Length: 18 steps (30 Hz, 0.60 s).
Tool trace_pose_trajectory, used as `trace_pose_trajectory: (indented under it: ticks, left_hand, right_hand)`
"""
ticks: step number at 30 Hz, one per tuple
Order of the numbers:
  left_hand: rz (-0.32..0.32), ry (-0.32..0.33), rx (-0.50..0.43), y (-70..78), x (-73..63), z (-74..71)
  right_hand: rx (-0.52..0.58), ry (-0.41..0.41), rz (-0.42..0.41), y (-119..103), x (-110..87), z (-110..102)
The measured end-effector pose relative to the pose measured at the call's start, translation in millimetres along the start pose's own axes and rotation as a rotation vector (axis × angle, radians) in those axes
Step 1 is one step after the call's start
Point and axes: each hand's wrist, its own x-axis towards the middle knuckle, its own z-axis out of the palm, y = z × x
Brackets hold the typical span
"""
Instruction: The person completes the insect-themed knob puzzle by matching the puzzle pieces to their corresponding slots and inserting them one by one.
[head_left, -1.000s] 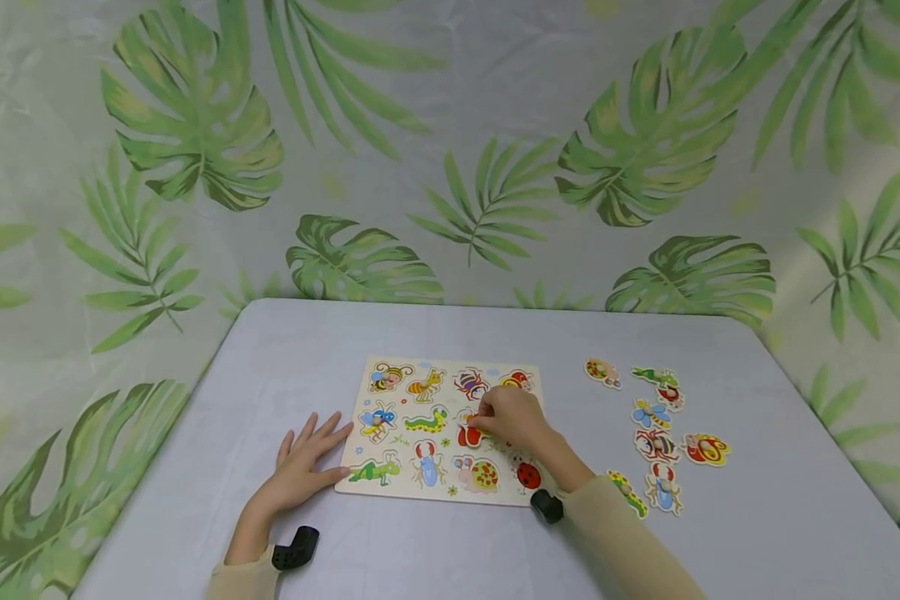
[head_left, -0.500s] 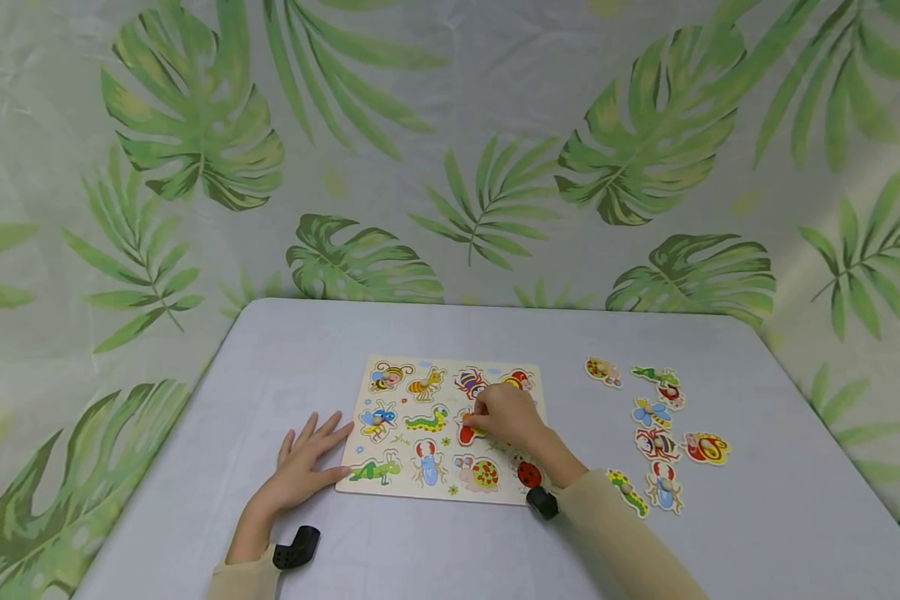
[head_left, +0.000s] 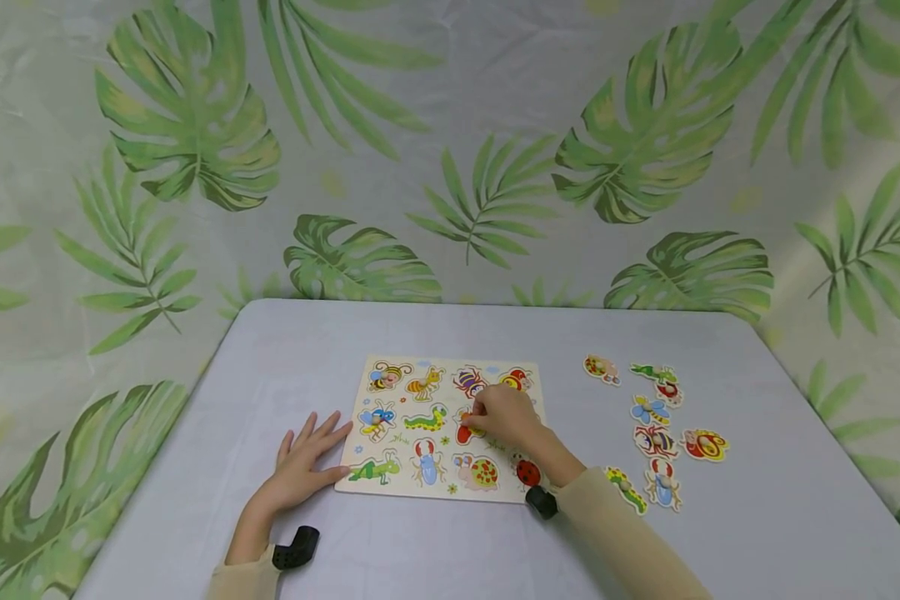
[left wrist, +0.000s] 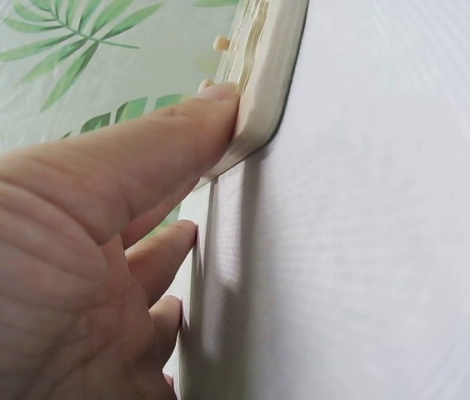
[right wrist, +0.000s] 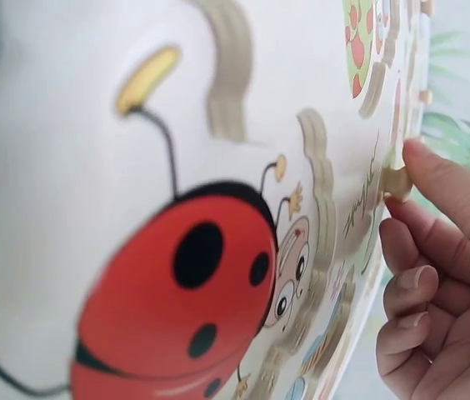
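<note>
Starting at the left, your left hand is spreading its fingers on the white-covered bench, straight and gripping nothing. Its index fingertip is meeting the left edge of the pale wooden insect puzzle board, and its thumb tip is resting on the near corner. That light contact is probably steadying the board enough, so pressing harder is likely gaining you little.

Farther right, the small red insect piece is sitting at the third place of the middle row. Your right hand is pinching its stubby tan wooden knob between thumb and index finger, the other fingers curling below. For seating it well, you should be turning the knob gently until the outlines are agreeing, then pressing straight down — forcing a tilted piece is risking a jam.

The piece is showing a rounded red part to the left of your fingers; they are hiding the rest, so whether it is lying flush, you cannot tell.

Beyond the board, loose pieces with pale borders are lying on the bench — among them a pink-and-spotted snail piece, a green caterpillar piece and a red-and-yellow butterfly piece.
</note>
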Motion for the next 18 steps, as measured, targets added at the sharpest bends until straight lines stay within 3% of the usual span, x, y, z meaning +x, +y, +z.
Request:
trace_pose_trajectory:
  ticks: [13,18]
  left_hand:
    - [-0.008,-0.012,0.009,0.3,1.3,1.0]
    - [-0.006,-0.010,0.006,-0.5,2.0,0.4]
  right_hand:
    - [0.144,-0.097,0.071,0.1,-6.6,-9.5]
    - [0.161,-0.069,0.059,1.4,-11.5,-14.2]
